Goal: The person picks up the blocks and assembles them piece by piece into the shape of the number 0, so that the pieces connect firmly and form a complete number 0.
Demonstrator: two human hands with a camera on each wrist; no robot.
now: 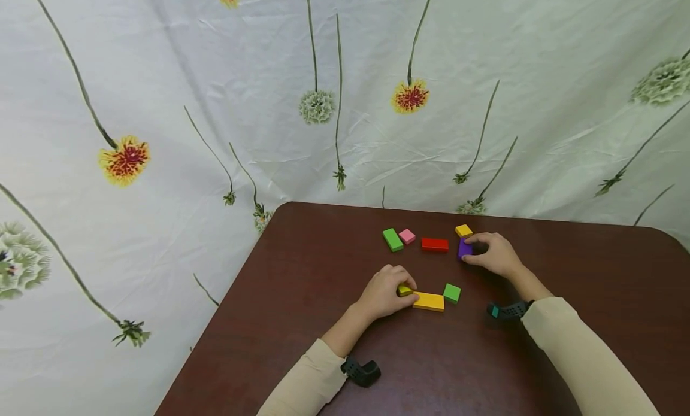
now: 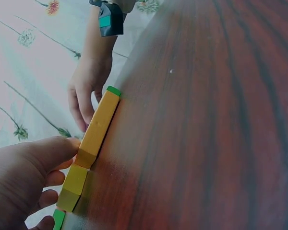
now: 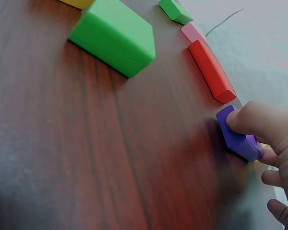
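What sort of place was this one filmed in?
Probably an indoor tabletop set up for filming: a dark wood-look table, a flower-print cloth hung behind it, and small coloured blocks laid out.

Dark red-brown table point(image 1: 431, 350), 8 coloured blocks point(image 1: 434, 245) on it.

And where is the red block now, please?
In the head view, the red block lies right of centre, between the pink block and the purple block the right hand holds.
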